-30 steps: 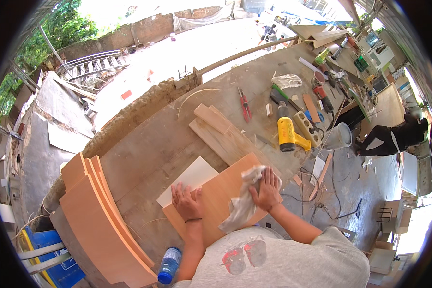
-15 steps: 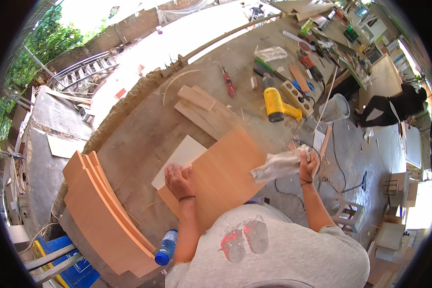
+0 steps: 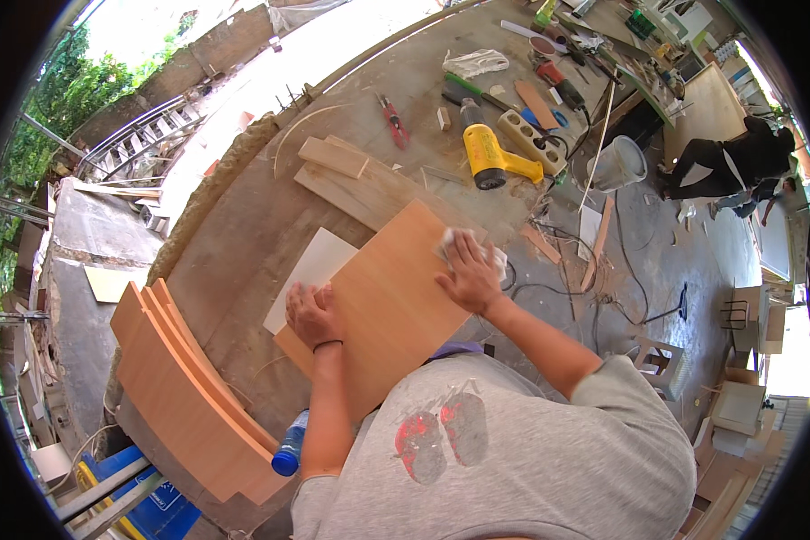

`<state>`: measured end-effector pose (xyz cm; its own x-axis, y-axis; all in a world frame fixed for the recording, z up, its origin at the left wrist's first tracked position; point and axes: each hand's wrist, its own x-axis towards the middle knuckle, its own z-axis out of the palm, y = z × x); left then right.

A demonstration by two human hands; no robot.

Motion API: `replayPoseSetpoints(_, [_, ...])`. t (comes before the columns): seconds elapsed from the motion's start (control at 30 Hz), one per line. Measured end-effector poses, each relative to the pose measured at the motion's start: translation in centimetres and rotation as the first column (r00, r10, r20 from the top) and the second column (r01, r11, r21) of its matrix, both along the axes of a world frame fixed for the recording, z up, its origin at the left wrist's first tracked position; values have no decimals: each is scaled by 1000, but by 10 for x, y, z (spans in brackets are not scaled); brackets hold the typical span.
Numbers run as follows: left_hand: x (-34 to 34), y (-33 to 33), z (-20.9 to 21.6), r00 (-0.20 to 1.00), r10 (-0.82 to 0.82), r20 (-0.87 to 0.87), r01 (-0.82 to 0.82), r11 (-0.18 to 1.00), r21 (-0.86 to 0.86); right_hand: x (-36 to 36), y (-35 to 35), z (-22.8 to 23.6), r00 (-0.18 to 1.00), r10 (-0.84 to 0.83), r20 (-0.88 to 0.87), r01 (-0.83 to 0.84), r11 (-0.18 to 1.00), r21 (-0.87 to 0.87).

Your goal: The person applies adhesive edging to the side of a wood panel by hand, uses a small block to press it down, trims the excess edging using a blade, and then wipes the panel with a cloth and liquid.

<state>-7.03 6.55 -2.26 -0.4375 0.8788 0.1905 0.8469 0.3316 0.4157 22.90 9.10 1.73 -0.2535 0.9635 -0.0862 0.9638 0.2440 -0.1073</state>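
Note:
A wood-grain panel [image 3: 378, 306] lies tilted across the bench in front of my body. Its left edge is under my left hand [image 3: 314, 315], which holds it with bent fingers reaching over onto a white board [image 3: 308, 267] partly beneath the panel. My right hand [image 3: 471, 273] presses a bunched whitish cloth [image 3: 447, 241] against the panel's right end, fingers spread over it. Most of the cloth is hidden under the palm.
Curved wood-grain pieces [image 3: 184, 387] stand at left, near a blue-capped bottle [image 3: 288, 454]. Beyond the panel lie wooden boards [image 3: 351, 193], red-handled pliers [image 3: 392, 123], a yellow heat gun [image 3: 490, 157] and a power strip [image 3: 529, 139]. A bucket [image 3: 617, 164] and a crouching person [image 3: 729, 166] are at right.
My right hand has brought the cloth leftward from beside the panel down onto its right end, bunching it under the palm. My left hand stays on the panel's left edge. The view has shifted slightly.

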Motion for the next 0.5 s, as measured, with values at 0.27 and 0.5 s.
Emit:
replayPoseSetpoints(0.27, [-6,-1,1,999,22,33,-21,1000,-16,32,-37,10,992,84,-90,-96,987,-131])
replayPoseSetpoints(0.5, [4,5,1,1000,24,10,-24,1000,0,17,27,-12,959,163,-231,-183,981,-68])
